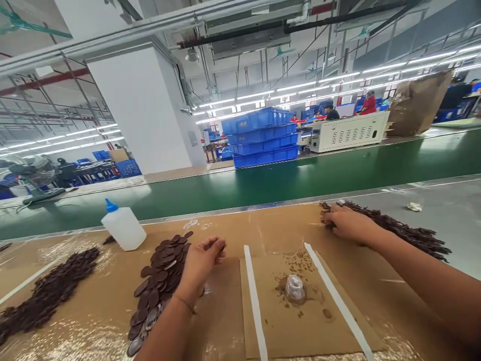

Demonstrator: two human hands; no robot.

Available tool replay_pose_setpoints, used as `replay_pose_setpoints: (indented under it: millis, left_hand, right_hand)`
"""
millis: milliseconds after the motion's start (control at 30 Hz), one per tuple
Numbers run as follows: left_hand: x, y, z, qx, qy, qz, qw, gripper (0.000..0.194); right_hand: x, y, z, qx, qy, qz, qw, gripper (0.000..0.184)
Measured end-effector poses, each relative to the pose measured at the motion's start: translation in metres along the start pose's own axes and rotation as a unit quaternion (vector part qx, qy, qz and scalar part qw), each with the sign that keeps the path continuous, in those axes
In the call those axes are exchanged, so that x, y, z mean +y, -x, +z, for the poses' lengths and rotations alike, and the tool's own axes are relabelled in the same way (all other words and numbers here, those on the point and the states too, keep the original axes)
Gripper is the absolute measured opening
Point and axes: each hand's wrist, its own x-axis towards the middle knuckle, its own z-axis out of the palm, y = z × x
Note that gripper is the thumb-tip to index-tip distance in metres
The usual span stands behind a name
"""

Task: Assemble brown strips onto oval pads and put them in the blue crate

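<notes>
pinch lightly with your right hand (342,221), fingers at the left end of the dark strips (396,223), so the heap isn't dragged; whether it grasps any, or your curled left hand (202,263) holds something, i cannot tell; thin and brown, they lie right of the taped cardboard (285,336)

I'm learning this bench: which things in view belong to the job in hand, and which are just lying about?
Seemingly in use:
thin dark brown strips, at the right hand
dark brown oval discs, beside the left hand
brown cardboard sheet with white tape and whitish lump
perhaps the translucent white plastic bottle

Probably just about:
crumpled white scrap
stacked blue plastic crates
</notes>
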Motion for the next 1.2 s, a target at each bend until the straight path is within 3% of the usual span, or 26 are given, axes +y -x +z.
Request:
replay_pose_setpoints:
  millis: [167, 300, 467, 567, 733, 867, 1000, 1200]
  left_hand:
    - [0.012, -0.021, 0.039, -0.077, 0.113, -0.045, 0.99, 0.026]
    - [0.006, -0.027, 0.054, -0.091, 0.103, -0.044, 0.99, 0.021]
    - [0.002, -0.02, 0.053, -0.061, 0.007, 0.001, 0.998, 0.018]
    - [0.004, -0.015, 0.051, -0.052, -0.019, 0.031, 0.998, 0.02]
    - [-0.001, -0.014, 0.056, -0.068, -0.035, 0.119, 0.99, 0.021]
    - [-0.006, -0.016, 0.063, -0.101, 0.048, 0.058, 0.992, 0.047]
    - [-0.006, -0.016, 0.066, -0.09, 0.071, 0.012, 0.993, 0.04]
    - [-0.005, -0.015, 0.066, -0.097, 0.109, -0.052, 0.988, 0.034]
  right_hand:
    - [-0.019, -0.006, -0.031, 0.064, -0.106, -0.003, 0.992, 0.009]
    - [-0.049, 0.009, -0.054, 0.105, -0.238, -0.02, 0.965, 0.032]
    - [-0.079, 0.041, -0.052, 0.068, -0.505, -0.103, 0.854, 0.033]
    - [-0.084, 0.05, -0.041, 0.042, -0.53, -0.116, 0.839, 0.03]
    - [-0.089, 0.052, -0.032, 0.054, -0.543, -0.106, 0.831, 0.027]
    - [-0.097, 0.054, -0.034, 0.077, -0.568, -0.086, 0.815, 0.025]
    - [-0.099, 0.056, -0.035, 0.082, -0.599, -0.075, 0.793, 0.023]
    - [-0.099, 0.056, -0.032, 0.077, -0.586, -0.086, 0.802, 0.02]
